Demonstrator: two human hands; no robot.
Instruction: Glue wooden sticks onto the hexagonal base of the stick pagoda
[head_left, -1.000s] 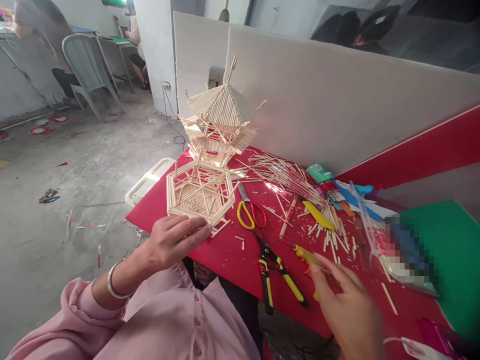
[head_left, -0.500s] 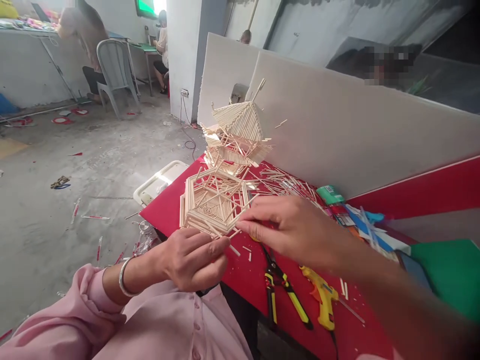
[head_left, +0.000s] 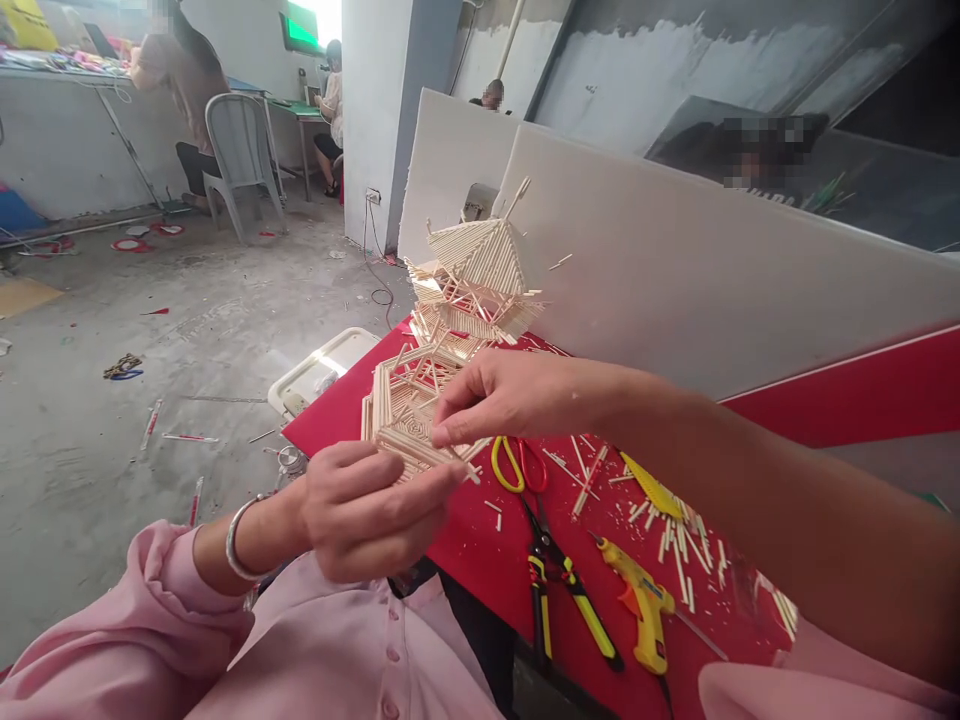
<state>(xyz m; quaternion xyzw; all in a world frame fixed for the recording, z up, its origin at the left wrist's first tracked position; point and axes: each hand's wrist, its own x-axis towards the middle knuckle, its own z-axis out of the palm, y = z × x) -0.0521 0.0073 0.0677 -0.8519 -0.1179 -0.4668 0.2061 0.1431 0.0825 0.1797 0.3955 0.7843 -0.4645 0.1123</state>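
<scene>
left hand (head_left: 367, 515): curled under the near edge of the pale hexagonal stick frame (head_left: 409, 410), with the thumb along that edge. its grip is closed on the frame and tilts the frame up toward the camera.
right hand (head_left: 499, 395): reaching across from the right. its fingertips (head_left: 442, 435) are pressed together at the frame's near rim, seemingly pinching a thin stick there, though the stick itself is too slight to make out for sure.
hexagonal frame: held just above the near left corner of the red table (head_left: 465, 530), in front of the tower. its walls are stacked several sticks high, and its floor is filled with a spiral of sticks and crossing struts.
done so far: the frame looks largely built. behind it the tiered stick pagoda tower (head_left: 476, 285) already has a pitched roof and a spike on top.
left to do: by my reading, small fitting at the frame's rim, where loose stick ends poke out. the frame is apart from the tower, not joined to it.
tools on the table: the yellow-and-red handled scissors (head_left: 514, 465) lie just right of the frame. the black-and-yellow cutters (head_left: 562, 590) and the yellow glue gun (head_left: 641, 605) lie nearer the body. none is in hand.
stock: scattered loose pale sticks (head_left: 675, 535) and offcuts lie over the right of the table.
surroundings: a white foam board (head_left: 712, 260) stands behind the table, a white tray (head_left: 315, 370) sits on the floor beside it, and people sit at far desks near a grey plastic chair (head_left: 240, 150).
</scene>
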